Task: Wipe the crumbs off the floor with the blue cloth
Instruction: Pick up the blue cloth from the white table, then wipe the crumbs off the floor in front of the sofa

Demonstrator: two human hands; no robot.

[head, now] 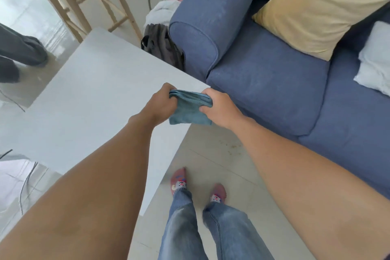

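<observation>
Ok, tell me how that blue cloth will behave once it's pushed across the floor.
The blue cloth is probably floppy: its lower edge hangs loose below the left hand and right hand. It looks light, pinched with no visible strain. Folded in layers, it may bunch or unfold when pushed.

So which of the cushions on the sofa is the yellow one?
The large cushion leaning against the sofa backrest, nearest the armrest. The other cushion, at the right edge of the view, is white and only partly in frame.
</observation>
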